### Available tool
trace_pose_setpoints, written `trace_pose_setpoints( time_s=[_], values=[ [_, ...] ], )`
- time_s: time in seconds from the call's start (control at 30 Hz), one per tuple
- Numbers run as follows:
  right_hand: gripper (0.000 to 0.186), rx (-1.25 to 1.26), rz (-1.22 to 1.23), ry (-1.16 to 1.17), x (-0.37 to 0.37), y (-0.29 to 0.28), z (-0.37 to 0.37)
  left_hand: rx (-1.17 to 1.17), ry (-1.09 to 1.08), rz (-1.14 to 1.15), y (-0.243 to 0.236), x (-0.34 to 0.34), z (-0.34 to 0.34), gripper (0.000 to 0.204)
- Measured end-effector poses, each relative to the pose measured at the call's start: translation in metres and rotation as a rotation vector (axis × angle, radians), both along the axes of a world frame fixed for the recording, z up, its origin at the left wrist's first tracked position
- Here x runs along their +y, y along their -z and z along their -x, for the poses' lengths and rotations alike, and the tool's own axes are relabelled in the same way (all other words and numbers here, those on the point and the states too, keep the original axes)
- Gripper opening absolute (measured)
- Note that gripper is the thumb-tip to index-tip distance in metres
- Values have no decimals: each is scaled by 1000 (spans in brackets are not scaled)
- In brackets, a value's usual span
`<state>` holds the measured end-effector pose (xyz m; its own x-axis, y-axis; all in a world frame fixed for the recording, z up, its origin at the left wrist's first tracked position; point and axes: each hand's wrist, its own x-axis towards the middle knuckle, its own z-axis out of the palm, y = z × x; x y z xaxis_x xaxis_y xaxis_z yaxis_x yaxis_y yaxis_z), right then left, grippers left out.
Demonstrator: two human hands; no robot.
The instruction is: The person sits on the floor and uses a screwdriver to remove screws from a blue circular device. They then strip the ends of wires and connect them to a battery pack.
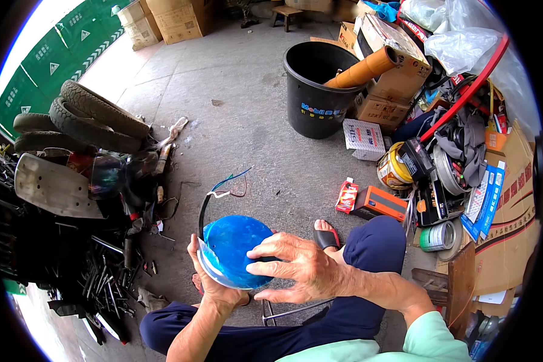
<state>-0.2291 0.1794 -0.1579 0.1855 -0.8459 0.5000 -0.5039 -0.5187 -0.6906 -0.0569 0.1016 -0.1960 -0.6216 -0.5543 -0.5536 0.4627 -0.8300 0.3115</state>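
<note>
A round blue disc-shaped part (232,241) with a pale rim is held up before my lap. From its left side rises a black cable (202,211), ending in thin blue, green, white and dark red wires (230,181). My left hand (214,283) grips the disc by its lower left edge, thumb up along the rim. Over the right part of the blue face lies my right hand (298,268), fingers apart and touching the surface. A dark patch shows between its fingers; I cannot make out what it is.
Worn tyres (96,111) and a pile of tools (108,277) lie at left. A black bucket (313,120) holding a brown tube (362,69) stands ahead. Cartons (398,78), an orange-and-black box (380,204), cans (437,236) and flattened cardboard (507,235) crowd the right.
</note>
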Motion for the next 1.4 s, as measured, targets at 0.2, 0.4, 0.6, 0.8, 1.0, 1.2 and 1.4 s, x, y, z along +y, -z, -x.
trace_pose_setpoints(
  time_s=[0.2,0.4,0.6,0.8,1.0,1.2,1.4],
  values=[
    [42,-113,-43,179,0,1,4,-35,-20,130,-8,5,2,97],
    [109,-117,-437,127,2,6,14,12,85,241,-19,6,5,98],
    [128,-170,-402,-2,3,-1,13,48,218,311,-9,11,-4,115],
    [123,-209,-407,-35,1,-1,11,-128,278,669,-31,13,14,140],
    [110,-167,-328,-27,2,-8,9,-155,305,878,-27,11,9,134],
    [103,-250,-295,-33,4,-6,6,-168,347,947,-30,9,8,138],
    [96,-14,16,-48,8,0,2,-26,391,424,-36,17,-2,136]
  ],
)
